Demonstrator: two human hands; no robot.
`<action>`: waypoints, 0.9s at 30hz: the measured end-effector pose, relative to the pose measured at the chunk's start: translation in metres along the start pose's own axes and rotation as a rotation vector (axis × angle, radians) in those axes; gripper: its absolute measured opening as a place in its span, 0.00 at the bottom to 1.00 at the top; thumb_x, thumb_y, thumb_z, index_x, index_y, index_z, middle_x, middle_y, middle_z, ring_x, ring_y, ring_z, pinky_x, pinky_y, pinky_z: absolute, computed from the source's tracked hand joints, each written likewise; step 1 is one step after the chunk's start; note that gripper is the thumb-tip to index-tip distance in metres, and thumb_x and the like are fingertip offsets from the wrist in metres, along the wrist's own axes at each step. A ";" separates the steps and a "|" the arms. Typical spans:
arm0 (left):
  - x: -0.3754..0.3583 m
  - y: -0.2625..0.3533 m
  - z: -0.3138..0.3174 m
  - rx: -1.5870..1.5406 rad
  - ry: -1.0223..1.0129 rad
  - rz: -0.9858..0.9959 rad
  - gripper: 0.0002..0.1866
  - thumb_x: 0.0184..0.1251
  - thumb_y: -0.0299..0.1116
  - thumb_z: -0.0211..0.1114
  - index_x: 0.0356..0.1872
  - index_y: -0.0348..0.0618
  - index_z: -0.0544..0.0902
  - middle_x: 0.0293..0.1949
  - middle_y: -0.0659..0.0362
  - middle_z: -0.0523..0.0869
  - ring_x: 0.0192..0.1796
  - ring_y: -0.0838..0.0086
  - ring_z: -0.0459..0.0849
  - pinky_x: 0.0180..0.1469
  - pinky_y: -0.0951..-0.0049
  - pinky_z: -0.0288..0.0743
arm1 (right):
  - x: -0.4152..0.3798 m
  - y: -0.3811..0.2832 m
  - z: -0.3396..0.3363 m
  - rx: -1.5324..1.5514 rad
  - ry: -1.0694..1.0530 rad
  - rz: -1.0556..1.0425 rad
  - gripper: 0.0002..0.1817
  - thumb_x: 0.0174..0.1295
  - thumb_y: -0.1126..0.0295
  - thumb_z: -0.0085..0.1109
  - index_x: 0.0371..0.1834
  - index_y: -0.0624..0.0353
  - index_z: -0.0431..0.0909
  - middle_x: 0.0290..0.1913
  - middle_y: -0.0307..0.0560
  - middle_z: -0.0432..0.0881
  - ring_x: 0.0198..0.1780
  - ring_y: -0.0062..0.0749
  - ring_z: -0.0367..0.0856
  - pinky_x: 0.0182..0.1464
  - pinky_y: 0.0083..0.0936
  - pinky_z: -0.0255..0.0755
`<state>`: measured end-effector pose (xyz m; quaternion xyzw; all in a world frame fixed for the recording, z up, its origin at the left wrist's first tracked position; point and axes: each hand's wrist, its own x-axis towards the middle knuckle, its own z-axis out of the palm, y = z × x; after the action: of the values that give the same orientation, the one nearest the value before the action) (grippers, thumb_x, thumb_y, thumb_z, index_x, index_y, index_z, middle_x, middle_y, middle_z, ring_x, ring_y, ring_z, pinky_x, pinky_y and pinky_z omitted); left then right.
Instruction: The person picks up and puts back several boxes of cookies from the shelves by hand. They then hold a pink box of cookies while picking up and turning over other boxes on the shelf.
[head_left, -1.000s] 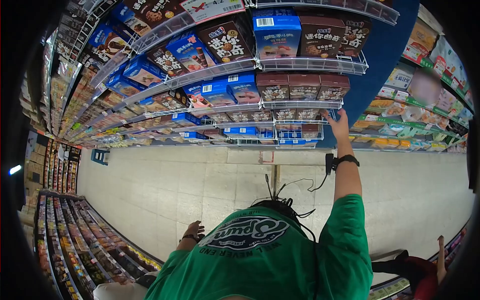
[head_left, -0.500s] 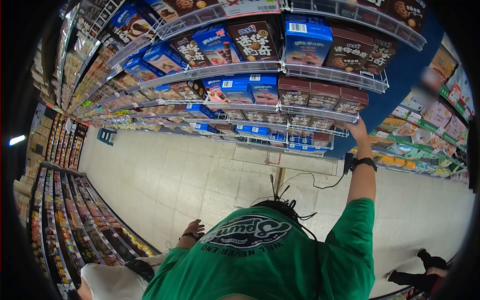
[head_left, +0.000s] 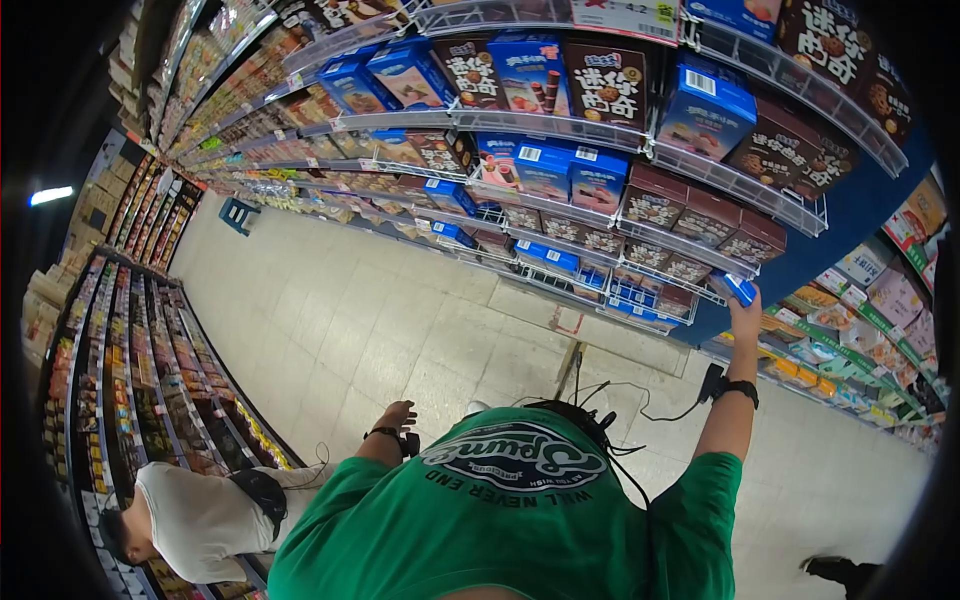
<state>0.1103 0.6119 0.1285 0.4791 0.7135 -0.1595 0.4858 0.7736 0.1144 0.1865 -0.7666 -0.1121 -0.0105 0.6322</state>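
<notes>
My right hand (head_left: 745,318) is raised to the right end of the snack shelves (head_left: 700,262) and is closed on a small blue box (head_left: 738,288), held just off the shelf's wire edge. A black band with a cable sits on that wrist. Brown boxes (head_left: 700,215) and blue boxes (head_left: 545,168) of biscuits fill the rows beside it. My left hand (head_left: 397,414) hangs low at my side above the floor, fingers loose, holding nothing I can see, a dark band on its wrist.
A person in a white shirt (head_left: 200,515) bends by the shelves (head_left: 130,400) at lower left. A tiled aisle floor (head_left: 400,310) runs between the shelf rows. More packaged goods (head_left: 860,300) line the right side. Someone's shoe (head_left: 830,568) shows at lower right.
My right hand reached to the shelf edge empty and now holds a blue box drawn from it. The view swung left, bringing the person in white into view.
</notes>
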 end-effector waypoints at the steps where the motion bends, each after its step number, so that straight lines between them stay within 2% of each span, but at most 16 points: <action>1: 0.001 -0.001 0.001 0.013 -0.009 0.006 0.23 0.76 0.47 0.54 0.65 0.50 0.76 0.58 0.58 0.86 0.57 0.64 0.84 0.58 0.55 0.75 | 0.000 0.003 -0.003 -0.001 -0.009 0.002 0.28 0.57 0.79 0.59 0.64 0.61 0.71 0.43 0.39 0.80 0.42 0.24 0.77 0.46 0.21 0.73; 6: 0.006 -0.009 0.005 0.011 -0.059 -0.018 0.25 0.77 0.49 0.53 0.68 0.51 0.75 0.61 0.59 0.85 0.59 0.65 0.82 0.58 0.57 0.75 | -0.015 -0.007 -0.006 0.047 -0.031 0.102 0.29 0.57 0.81 0.59 0.65 0.57 0.71 0.45 0.40 0.80 0.43 0.24 0.78 0.47 0.22 0.73; 8: 0.008 -0.018 0.000 -0.001 -0.076 -0.023 0.25 0.76 0.49 0.54 0.68 0.51 0.74 0.60 0.59 0.85 0.58 0.65 0.82 0.57 0.56 0.75 | -0.016 0.008 -0.004 0.097 -0.010 -0.009 0.28 0.57 0.80 0.60 0.64 0.58 0.71 0.40 0.36 0.79 0.34 0.18 0.75 0.35 0.19 0.70; 9: 0.008 -0.023 -0.005 -0.017 -0.076 -0.036 0.24 0.76 0.49 0.54 0.68 0.52 0.74 0.59 0.59 0.85 0.57 0.65 0.83 0.56 0.56 0.75 | -0.013 0.020 -0.007 0.061 -0.049 -0.035 0.28 0.58 0.83 0.59 0.64 0.56 0.72 0.48 0.40 0.80 0.46 0.25 0.79 0.52 0.23 0.73; 10: 0.010 -0.020 -0.005 -0.012 -0.090 -0.044 0.24 0.76 0.49 0.54 0.67 0.52 0.75 0.58 0.58 0.85 0.56 0.65 0.83 0.55 0.56 0.75 | -0.018 0.019 -0.008 0.098 -0.061 -0.024 0.27 0.59 0.84 0.59 0.63 0.56 0.74 0.49 0.40 0.81 0.48 0.25 0.79 0.55 0.23 0.72; 12: 0.024 -0.031 -0.011 -0.066 -0.072 -0.011 0.23 0.76 0.47 0.54 0.66 0.51 0.75 0.56 0.57 0.86 0.54 0.65 0.83 0.53 0.56 0.75 | -0.029 0.002 -0.005 -0.099 0.021 -0.048 0.24 0.60 0.83 0.60 0.61 0.57 0.75 0.50 0.40 0.80 0.51 0.25 0.78 0.57 0.23 0.71; 14: 0.008 -0.023 -0.011 -0.032 -0.045 -0.019 0.26 0.78 0.45 0.52 0.72 0.47 0.70 0.61 0.53 0.85 0.60 0.60 0.83 0.61 0.46 0.70 | -0.039 -0.019 0.001 -0.195 0.066 -0.112 0.24 0.60 0.82 0.61 0.61 0.56 0.75 0.49 0.39 0.80 0.50 0.25 0.78 0.55 0.24 0.72; 16: 0.012 -0.028 -0.015 -0.051 -0.052 -0.014 0.26 0.78 0.45 0.52 0.72 0.47 0.69 0.61 0.53 0.85 0.60 0.60 0.83 0.58 0.53 0.74 | -0.042 -0.018 -0.008 -0.110 0.095 -0.075 0.23 0.61 0.80 0.62 0.61 0.57 0.75 0.48 0.39 0.81 0.49 0.25 0.79 0.55 0.24 0.72; 18: 0.009 -0.031 -0.016 -0.043 -0.063 -0.024 0.26 0.78 0.46 0.52 0.71 0.47 0.70 0.60 0.54 0.85 0.58 0.61 0.84 0.56 0.55 0.75 | -0.050 -0.024 -0.011 -0.020 0.116 -0.038 0.23 0.61 0.79 0.62 0.61 0.58 0.75 0.47 0.38 0.81 0.48 0.25 0.79 0.54 0.24 0.72; 20: 0.006 -0.032 -0.020 -0.022 -0.056 -0.006 0.25 0.78 0.47 0.53 0.69 0.47 0.71 0.60 0.55 0.85 0.57 0.62 0.84 0.56 0.55 0.75 | -0.072 -0.067 -0.021 0.157 0.132 0.046 0.21 0.63 0.74 0.65 0.60 0.59 0.76 0.45 0.35 0.82 0.41 0.20 0.78 0.46 0.19 0.72; 21: 0.008 -0.034 -0.023 -0.033 -0.053 -0.014 0.25 0.77 0.47 0.53 0.68 0.47 0.72 0.60 0.55 0.86 0.58 0.63 0.83 0.57 0.55 0.75 | -0.079 -0.082 -0.027 0.127 0.102 0.096 0.20 0.66 0.68 0.66 0.59 0.58 0.77 0.43 0.32 0.83 0.35 0.13 0.75 0.37 0.14 0.68; 22: 0.010 -0.034 -0.024 -0.015 -0.058 -0.013 0.25 0.77 0.47 0.53 0.68 0.47 0.72 0.60 0.55 0.86 0.58 0.63 0.83 0.57 0.55 0.75 | -0.085 -0.093 -0.031 0.121 0.118 0.104 0.20 0.66 0.68 0.66 0.59 0.58 0.77 0.43 0.32 0.83 0.35 0.13 0.75 0.37 0.14 0.68; 24: 0.016 -0.037 -0.031 -0.034 -0.065 -0.075 0.25 0.77 0.47 0.53 0.69 0.47 0.72 0.60 0.55 0.85 0.59 0.63 0.83 0.58 0.55 0.75 | -0.093 -0.111 -0.027 0.166 -0.026 0.204 0.18 0.68 0.64 0.65 0.58 0.57 0.78 0.42 0.31 0.83 0.32 0.11 0.72 0.31 0.13 0.64; 27: 0.019 -0.027 -0.035 -0.021 -0.089 -0.059 0.24 0.77 0.47 0.53 0.67 0.46 0.74 0.61 0.54 0.85 0.58 0.63 0.83 0.59 0.54 0.75 | -0.105 -0.144 0.010 0.242 -0.072 0.202 0.16 0.69 0.65 0.63 0.57 0.56 0.77 0.42 0.33 0.83 0.33 0.14 0.76 0.31 0.15 0.68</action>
<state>0.0670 0.6326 0.1230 0.4450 0.7068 -0.1872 0.5171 0.6433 0.1327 0.3068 -0.6921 -0.0576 0.0942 0.7133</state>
